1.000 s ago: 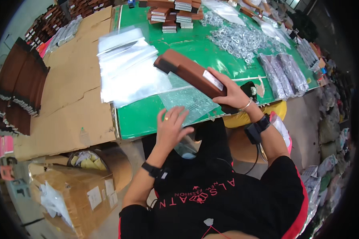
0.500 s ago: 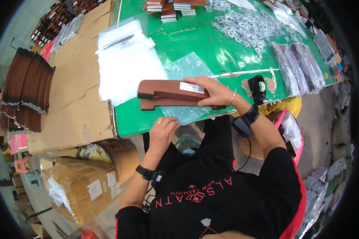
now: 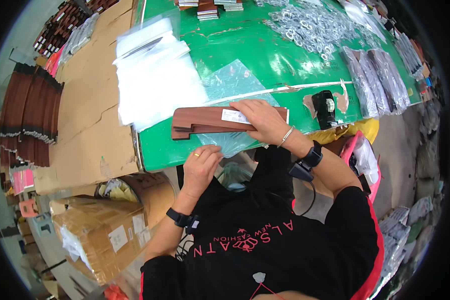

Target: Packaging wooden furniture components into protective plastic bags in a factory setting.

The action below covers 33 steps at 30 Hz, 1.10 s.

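A long reddish-brown wooden piece [image 3: 200, 118] with a stepped notch at its left end and a white label [image 3: 233, 116] lies across the near part of the green table. My right hand [image 3: 266, 121] is wrapped over its right part, fingers on top near the label. Beneath the wood a clear plastic bag [image 3: 235, 80] is spread flat, its near corner reaching over the table edge. My left hand [image 3: 203, 167] pinches that near edge of the bag, fingers together, just below the wood. The thumb side of this grip is partly hidden.
A stack of white plastic bags [image 3: 157, 82] lies left of the wood. Clear-wrapped metal rings [image 3: 310, 27], a black tape dispenser [image 3: 325, 109] and wrapped brown pieces [image 3: 377, 82] are to the right. Brown wooden stacks [image 3: 27, 107] stand on cardboard at the left.
The wooden piece has rolled in my right hand, so its broad labelled face now points upward. My right hand has shifted slightly nearer. The left hand stays at the bag's edge.
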Tool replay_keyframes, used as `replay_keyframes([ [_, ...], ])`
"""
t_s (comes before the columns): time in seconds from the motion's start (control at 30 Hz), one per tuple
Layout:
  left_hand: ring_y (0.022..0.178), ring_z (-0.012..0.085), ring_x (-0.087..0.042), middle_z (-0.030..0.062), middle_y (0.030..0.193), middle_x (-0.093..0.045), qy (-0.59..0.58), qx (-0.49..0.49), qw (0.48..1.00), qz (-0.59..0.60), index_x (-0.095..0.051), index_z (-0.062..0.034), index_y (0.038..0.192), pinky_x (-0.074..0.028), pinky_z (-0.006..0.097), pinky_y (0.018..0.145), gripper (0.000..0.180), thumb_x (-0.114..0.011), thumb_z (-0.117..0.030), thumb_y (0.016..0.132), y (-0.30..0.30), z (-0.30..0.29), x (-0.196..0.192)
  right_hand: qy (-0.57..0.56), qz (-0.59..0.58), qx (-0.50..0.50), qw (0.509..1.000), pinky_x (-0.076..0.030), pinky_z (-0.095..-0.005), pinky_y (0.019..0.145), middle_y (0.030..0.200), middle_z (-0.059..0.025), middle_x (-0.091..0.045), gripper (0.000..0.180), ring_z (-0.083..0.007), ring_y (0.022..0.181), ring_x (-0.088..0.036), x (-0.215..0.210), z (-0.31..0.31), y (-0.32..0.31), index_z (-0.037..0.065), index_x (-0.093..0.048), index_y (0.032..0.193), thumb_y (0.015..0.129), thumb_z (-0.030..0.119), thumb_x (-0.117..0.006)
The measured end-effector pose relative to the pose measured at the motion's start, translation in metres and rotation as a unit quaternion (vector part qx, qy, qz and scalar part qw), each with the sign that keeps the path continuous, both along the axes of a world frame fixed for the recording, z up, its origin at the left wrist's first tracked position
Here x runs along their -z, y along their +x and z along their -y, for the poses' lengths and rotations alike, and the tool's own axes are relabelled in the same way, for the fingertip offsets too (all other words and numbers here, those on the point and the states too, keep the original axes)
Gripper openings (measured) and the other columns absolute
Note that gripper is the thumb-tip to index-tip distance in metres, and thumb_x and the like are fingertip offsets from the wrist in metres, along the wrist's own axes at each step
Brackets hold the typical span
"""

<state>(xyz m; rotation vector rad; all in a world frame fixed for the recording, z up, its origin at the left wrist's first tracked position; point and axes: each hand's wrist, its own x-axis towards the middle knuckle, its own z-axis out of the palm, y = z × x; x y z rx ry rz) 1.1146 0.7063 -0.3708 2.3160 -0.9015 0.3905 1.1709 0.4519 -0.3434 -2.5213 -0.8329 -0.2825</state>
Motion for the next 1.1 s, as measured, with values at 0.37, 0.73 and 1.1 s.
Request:
replay_keyframes([
  [0.37,0.105,0.0224,-0.065,0.0032,0.108,-0.068,0.017,-0.019,0.999,0.025,-0.065,-0.0072,0.091,-0.053,0.036,0.085,0.014,-0.072,-0.009,0.079,-0.008,-0.004,0.009,0.034,-0.048,-0.03,0.998,-0.05,-0.0443,0.088,0.111,-0.015,-0.063,0.075,-0.0356,0.104,-0.06,-0.027,0.006,0.024,0.008,-0.049,0.136,0.065,0.009,-0.073],
  [0.73,0.098,0.025,-0.066,0.005,0.101,-0.07,-0.035,-0.023,0.999,0.014,-0.068,-0.0082,0.092,-0.051,0.038,0.082,0.012,-0.072,-0.008,0.081,-0.006,-0.001,-0.011,0.112,-0.102,-0.02,0.988,-0.047,-0.0413,0.101,0.129,-0.0162,-0.061,0.077,-0.0337,0.118,-0.059,-0.023,0.028,0.023,0.007,-0.05,0.139,0.066,0.012,-0.075],
  [1.1,0.1,0.0343,-0.063,0.0123,0.1,-0.069,0.095,-0.152,0.953,-0.246,-0.07,-0.0057,0.094,-0.049,0.042,0.086,0.024,-0.077,-0.024,0.079,0.159,0.038,0.004,0.325,-0.262,0.021,0.908,-0.03,-0.0324,0.115,0.143,-0.0079,-0.049,0.09,-0.0175,0.135,-0.043,-0.089,0.048,-0.007,0.003,-0.043,0.148,0.066,0.002,-0.081],
])
